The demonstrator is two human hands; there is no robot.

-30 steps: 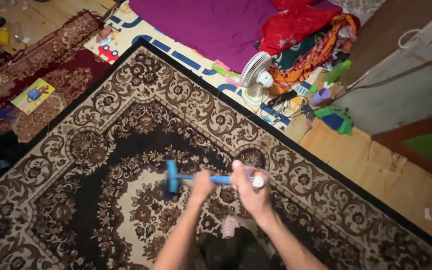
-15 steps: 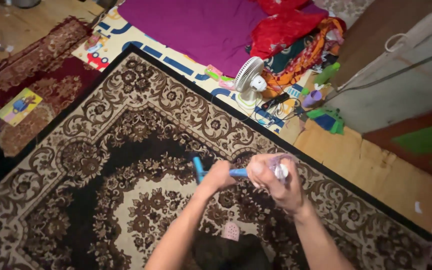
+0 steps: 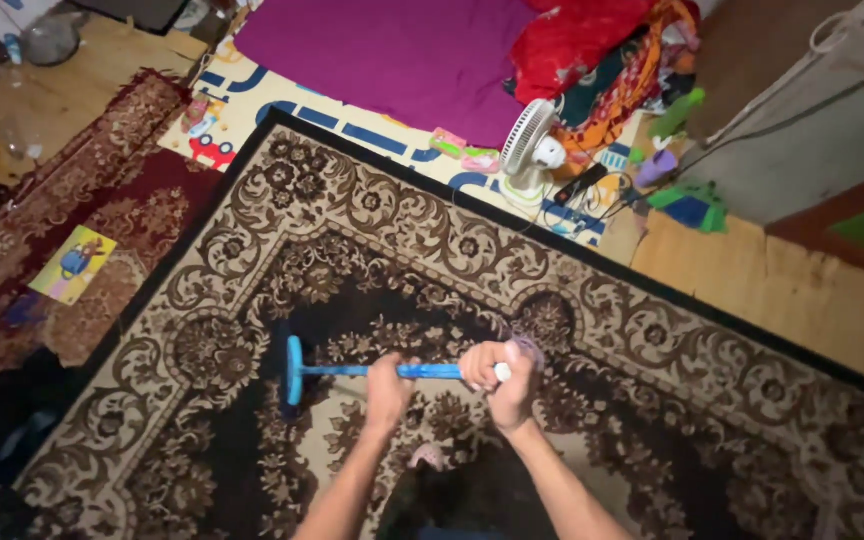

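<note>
2 hands grip blue broom (image 3: 352,370) | left hand (image 3: 389,377) | right hand (image 3: 500,372) | patterned pile carpet (image 3: 432,250)

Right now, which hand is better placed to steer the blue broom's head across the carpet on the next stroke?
Probably the left hand: it grips the blue broom mid-handle, nearer the head. The right hand holds the far end.

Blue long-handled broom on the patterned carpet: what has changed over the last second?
The blue long-handled broom swung in toward the person half a second ago, then its head pushed back out to the left across the brown patterned carpet. The left hand stays mid-handle and the right hand at the end. The small white fan stays put.
</note>
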